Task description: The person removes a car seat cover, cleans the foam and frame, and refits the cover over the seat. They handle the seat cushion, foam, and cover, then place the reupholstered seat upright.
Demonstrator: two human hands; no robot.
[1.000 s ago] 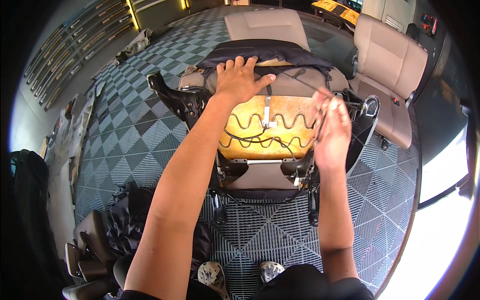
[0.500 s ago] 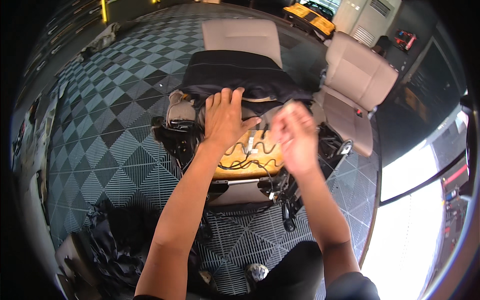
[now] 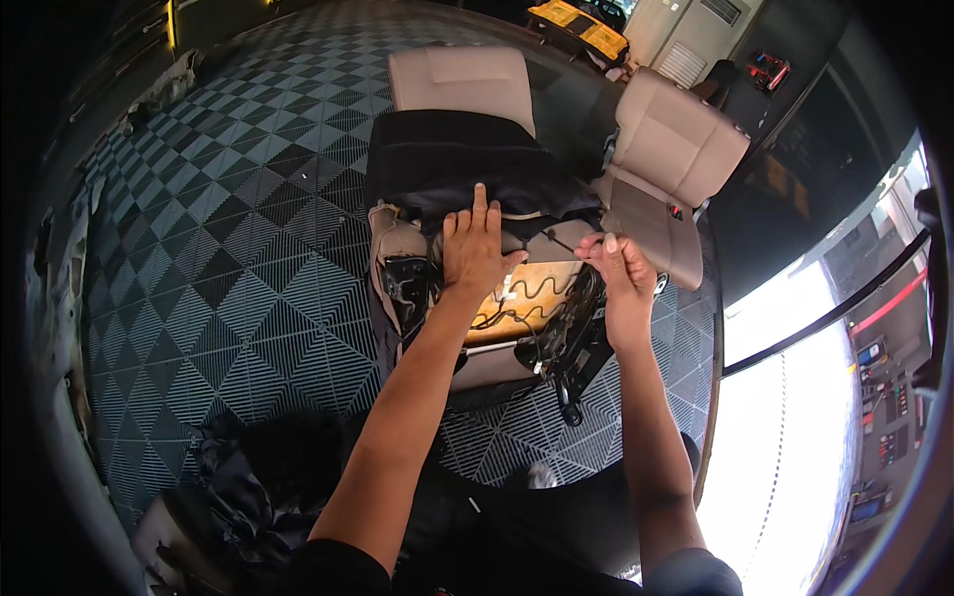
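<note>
A partly stripped car seat sits in front of me, with a black seat cover [image 3: 447,149] draped over its far side. My left hand [image 3: 474,248] lies spread on the seat along the cover's near edge, index finger stretched forward onto the black cloth. To its right, my right hand [image 3: 626,283] pinches the end of a thin black cord [image 3: 564,241], which runs leftward to the cover's edge. Whether it is a cord or a slim strap is hard to tell. Below the hands, wavy springs [image 3: 542,288] cross a yellow pad [image 3: 484,328].
Beige seat parts stand behind: a backrest [image 3: 462,74] and a whole seat [image 3: 676,129] at right. A black metal seat rail [image 3: 571,382] juts toward me. Crumpled black material [image 3: 263,477] lies at lower left on the patterned tile floor [image 3: 238,288]. A yellow-topped item [image 3: 581,28] stands far back.
My right hand, blurred before, has moved slightly right and down and now pulls the cord out taut. My left hand stays on the seat, its index finger now more extended. The view has shifted.
</note>
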